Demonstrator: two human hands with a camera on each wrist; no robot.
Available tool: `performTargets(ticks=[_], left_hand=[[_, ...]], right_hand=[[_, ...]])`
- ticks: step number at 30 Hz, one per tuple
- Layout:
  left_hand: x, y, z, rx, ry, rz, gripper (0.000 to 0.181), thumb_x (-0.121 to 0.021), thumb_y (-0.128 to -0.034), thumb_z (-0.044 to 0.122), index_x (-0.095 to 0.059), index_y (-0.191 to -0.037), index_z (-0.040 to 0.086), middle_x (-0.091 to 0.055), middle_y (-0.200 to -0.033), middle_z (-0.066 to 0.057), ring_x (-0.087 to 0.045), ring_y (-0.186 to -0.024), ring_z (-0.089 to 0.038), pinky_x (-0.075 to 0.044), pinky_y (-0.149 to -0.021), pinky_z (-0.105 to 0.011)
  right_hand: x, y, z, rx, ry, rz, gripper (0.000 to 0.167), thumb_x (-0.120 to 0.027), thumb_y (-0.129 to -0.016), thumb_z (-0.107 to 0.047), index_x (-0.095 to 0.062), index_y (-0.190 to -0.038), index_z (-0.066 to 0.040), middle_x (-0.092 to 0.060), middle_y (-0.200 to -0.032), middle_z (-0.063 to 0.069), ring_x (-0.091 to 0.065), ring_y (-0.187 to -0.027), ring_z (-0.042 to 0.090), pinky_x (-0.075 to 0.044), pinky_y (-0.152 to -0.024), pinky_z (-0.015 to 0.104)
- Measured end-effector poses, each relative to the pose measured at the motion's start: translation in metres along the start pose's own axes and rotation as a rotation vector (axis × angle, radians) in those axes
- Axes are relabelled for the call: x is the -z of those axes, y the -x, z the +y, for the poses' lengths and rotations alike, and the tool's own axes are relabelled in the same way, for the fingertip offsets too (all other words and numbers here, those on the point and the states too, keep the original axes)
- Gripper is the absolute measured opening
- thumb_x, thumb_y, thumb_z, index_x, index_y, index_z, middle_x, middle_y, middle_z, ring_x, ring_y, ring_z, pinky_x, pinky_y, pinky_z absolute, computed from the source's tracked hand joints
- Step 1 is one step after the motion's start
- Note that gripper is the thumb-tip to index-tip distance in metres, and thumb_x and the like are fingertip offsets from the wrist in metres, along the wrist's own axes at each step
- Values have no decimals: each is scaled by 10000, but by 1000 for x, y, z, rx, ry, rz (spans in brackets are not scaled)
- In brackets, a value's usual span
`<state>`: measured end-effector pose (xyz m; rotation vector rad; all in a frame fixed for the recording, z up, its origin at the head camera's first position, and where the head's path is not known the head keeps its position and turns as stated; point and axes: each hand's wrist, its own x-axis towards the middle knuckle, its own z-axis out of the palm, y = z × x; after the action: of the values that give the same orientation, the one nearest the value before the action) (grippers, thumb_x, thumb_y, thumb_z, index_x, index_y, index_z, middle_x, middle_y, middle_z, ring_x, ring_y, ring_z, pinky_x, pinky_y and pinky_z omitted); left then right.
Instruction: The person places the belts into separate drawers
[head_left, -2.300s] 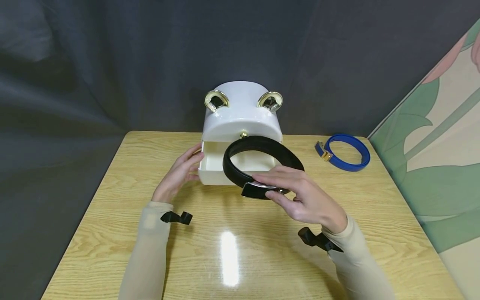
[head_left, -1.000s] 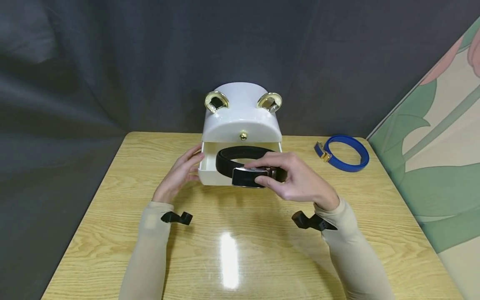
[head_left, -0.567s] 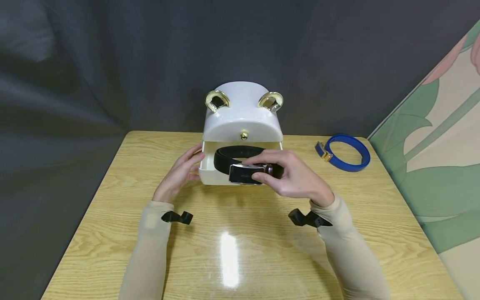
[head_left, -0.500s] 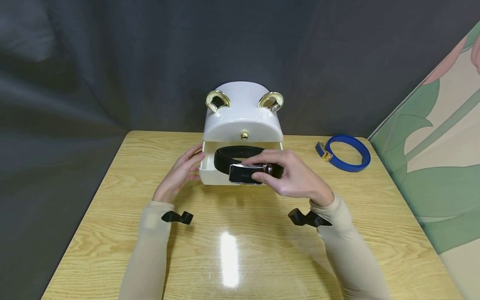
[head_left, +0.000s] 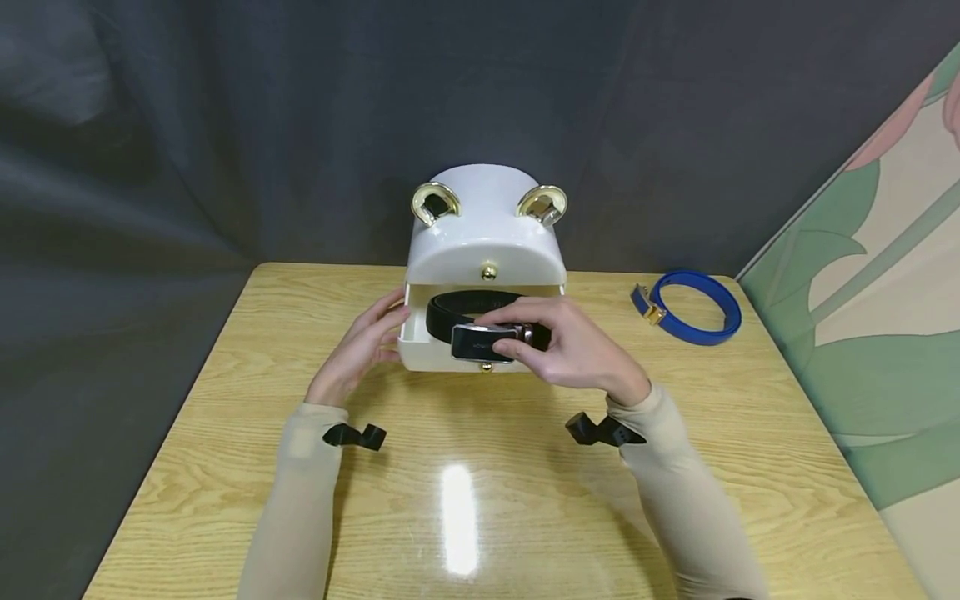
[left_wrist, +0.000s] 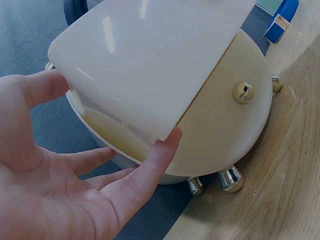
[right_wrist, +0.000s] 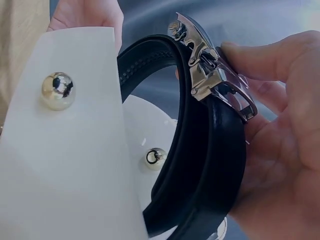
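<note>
A black belt (head_left: 444,320), coiled into a ring with a metal-edged buckle (head_left: 468,343), hangs over the mouth of a pulled-out white drawer (head_left: 431,359). My right hand (head_left: 564,346) pinches it at the buckle, thumb in front and fingers on top. In the right wrist view the coil (right_wrist: 226,165) stands just behind the drawer front (right_wrist: 65,165), partly inside. My left hand (head_left: 358,350) touches the drawer's left side. Its fingers are extended in the left wrist view, thumb at one corner of the drawer (left_wrist: 150,65). The belt's far right part is hidden behind my right hand.
The drawer belongs to a rounded white box (head_left: 486,229) with two gold ear-like rings and gold knobs. A coiled blue belt (head_left: 697,333) with a gold buckle lies on the wooden table (head_left: 390,517) at right. A dark curtain (head_left: 322,125) hangs behind the table.
My right hand has brought the black belt left and down, from in front of the box into the drawer's mouth. My left hand has stayed at the drawer's side.
</note>
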<state>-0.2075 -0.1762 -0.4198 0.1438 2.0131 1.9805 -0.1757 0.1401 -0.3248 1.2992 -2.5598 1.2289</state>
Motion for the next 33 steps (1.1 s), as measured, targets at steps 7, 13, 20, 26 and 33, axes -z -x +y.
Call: performTargets(ticks=[7, 13, 20, 26, 33], left_hand=[[0, 0, 0, -3, -5, -2, 672, -477, -1128, 411, -228, -1715, 197, -463, -1615, -203, -689, -1125, -160, -591, -860, -300], [0, 1, 0, 5, -12, 9, 682, -486, -1123, 432, -231, -1715, 208, -471, -1618, -186, -661, -1240, -260, -588, -878, -310], [-1, 0, 0, 8, -15, 8, 692, -491, -1121, 439, -224, -1716, 209, -468, -1626, -184, -643, -1283, -299, -592, -880, -316], [-1, 0, 1, 8, -16, 9, 695, -488, -1121, 435, -217, -1718, 205, -464, -1625, -199, -616, -1327, -363, -582, -888, -307], [-1, 0, 0, 0, -12, 0, 700, -469, -1126, 427, -190, -1722, 189, -430, -1647, -206, -536, -1417, -470, -583, -888, -307]], right_hand=[[-5, -2, 3, 0, -10, -2, 293, -744, -993, -117, -779, -1283, -126, -788, -1249, 16, -722, -1063, 137, -583, -913, 332], [-9, -6, 7, 1, -13, -8, 285, -742, -1001, -135, -779, -1284, -151, -785, -1249, -7, -726, -1097, 125, -584, -952, 357], [-10, -10, 13, 11, -51, -16, 273, -738, -1000, -112, -781, -1269, -125, -792, -1225, 16, -716, -1016, 125, -573, -916, 316], [-10, -13, 18, -8, -42, -1, 272, -745, -1000, -119, -783, -1270, -119, -792, -1234, 32, -710, -1025, 140, -570, -912, 319], [-10, -16, 27, -25, -33, 2, 258, -741, -1007, -128, -788, -1261, -126, -793, -1226, 27, -679, -975, 145, -544, -891, 315]])
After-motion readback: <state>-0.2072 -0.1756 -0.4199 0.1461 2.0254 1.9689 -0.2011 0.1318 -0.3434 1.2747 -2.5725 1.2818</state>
